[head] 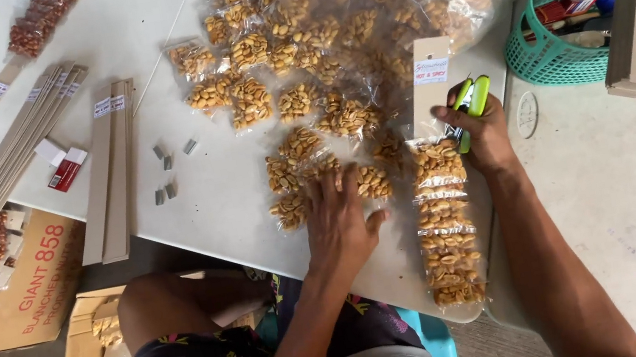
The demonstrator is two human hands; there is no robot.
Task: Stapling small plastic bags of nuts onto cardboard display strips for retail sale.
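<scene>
2 hands (pixel 342 222) (pixel 484 133), stapler (pixel 471 105), peanut packets (pixel 305 155)

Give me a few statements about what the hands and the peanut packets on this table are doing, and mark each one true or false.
1. The right hand holds a green stapler. True.
2. The left hand rests on loose peanut packets. True.
3. The card strip beside the right hand has no packets on it. False: several packets hang along it.
4. The basket at the table edge is red. False: it is teal green.
5. Bare card strips lie on the table to the left of the packets. True.
</scene>
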